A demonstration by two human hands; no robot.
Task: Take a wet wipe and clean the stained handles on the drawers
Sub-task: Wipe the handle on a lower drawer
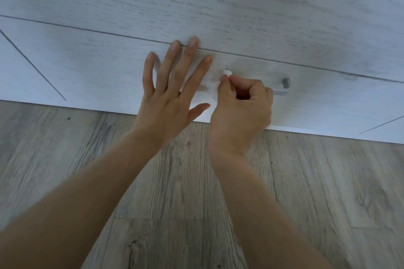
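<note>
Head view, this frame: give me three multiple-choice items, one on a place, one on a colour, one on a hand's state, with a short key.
1. Where does the left hand lie?
A. Flat on the drawer front
B. On the floor
C. Round the handle

2. What colour is the visible end of the handle?
A. Red
B. Grey
C. Black

3. How are the fingers of the right hand set?
A. Spread straight
B. Curled, pinching a white wipe
C. Hanging idle at the side

Key: 1 A, spread fingers lie against the panel; 2 B, the end past the knuckles shows grey; 3 B, a white bit shows at the fingertips.
</note>
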